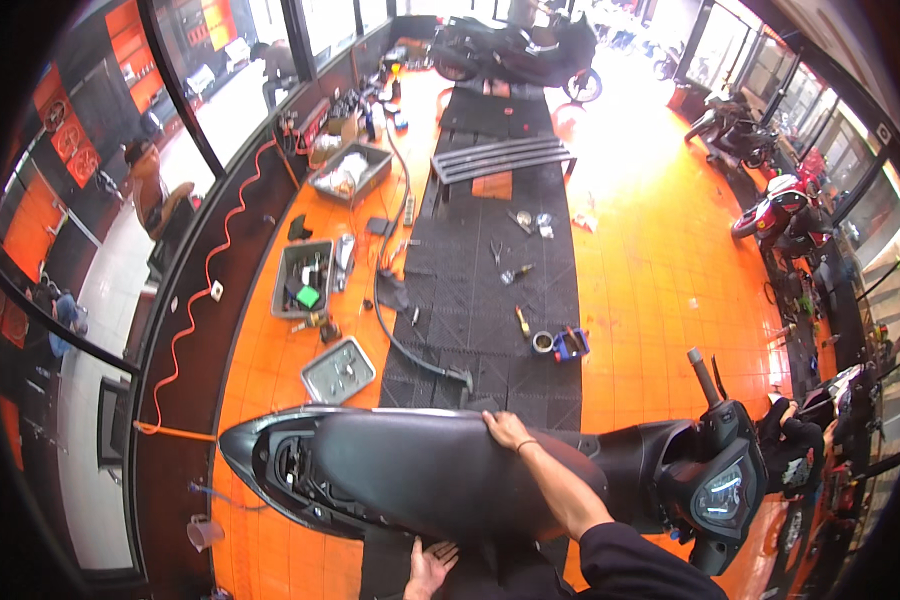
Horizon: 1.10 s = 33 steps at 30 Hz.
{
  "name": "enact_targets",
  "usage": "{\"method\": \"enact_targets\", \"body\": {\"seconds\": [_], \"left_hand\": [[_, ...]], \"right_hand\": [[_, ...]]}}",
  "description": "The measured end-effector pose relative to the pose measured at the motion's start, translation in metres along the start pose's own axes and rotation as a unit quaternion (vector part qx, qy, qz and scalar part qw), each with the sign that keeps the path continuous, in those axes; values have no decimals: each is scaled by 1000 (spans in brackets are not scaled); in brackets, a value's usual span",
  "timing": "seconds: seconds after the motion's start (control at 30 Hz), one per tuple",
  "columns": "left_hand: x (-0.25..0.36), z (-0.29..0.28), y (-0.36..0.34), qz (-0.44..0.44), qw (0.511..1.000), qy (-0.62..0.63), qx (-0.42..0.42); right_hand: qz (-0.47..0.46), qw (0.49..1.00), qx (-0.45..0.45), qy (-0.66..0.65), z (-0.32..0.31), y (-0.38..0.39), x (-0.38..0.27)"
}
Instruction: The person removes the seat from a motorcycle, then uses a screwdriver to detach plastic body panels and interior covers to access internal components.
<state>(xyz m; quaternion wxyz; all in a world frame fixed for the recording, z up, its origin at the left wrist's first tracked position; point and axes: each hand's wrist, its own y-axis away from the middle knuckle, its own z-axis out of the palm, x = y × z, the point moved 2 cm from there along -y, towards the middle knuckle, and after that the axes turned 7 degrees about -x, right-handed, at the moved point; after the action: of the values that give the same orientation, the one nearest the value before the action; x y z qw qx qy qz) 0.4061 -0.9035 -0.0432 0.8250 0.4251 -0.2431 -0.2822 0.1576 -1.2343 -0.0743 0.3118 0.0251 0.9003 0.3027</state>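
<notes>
While the right hand (pixel 507 430) grips the scooter seat's (pixel 420 475) far edge, the open left hand (pixel 430 568) braces underneath, steadying it.

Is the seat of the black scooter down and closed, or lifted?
Lifted. The black seat is tilted, exposing the frame at the rear; the right hand grips its far edge, the left hand its near side.

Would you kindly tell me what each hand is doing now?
Left hand: open, fingers spread, by the seat's near edge.
Right hand: gripping the seat at its far edge.
</notes>
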Motion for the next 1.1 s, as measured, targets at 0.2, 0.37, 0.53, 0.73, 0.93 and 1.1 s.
{"method": "enact_targets", "body": {"seconds": [0.2,0.37,0.53,0.73,0.93,1.1], "left_hand": [[61,73,24,263,949,-150,82],[73,78,-8,335,913,-169,159],[72,90,-4,323,916,-133,197],[64,62,-19,291,927,-151,181],[70,45,-18,260,941,-157,146],[70,63,1,291,940,-147,97]], "right_hand": [[22,997,31,70,8,8,-3],[-6,999,17,46,2,7,7],[-64,959,201,-190,-8,74,70],[330,867,351,-126,-11,172,299],[316,666,136,-662,45,238,377],[220,697,238,-640,60,225,357]]}}
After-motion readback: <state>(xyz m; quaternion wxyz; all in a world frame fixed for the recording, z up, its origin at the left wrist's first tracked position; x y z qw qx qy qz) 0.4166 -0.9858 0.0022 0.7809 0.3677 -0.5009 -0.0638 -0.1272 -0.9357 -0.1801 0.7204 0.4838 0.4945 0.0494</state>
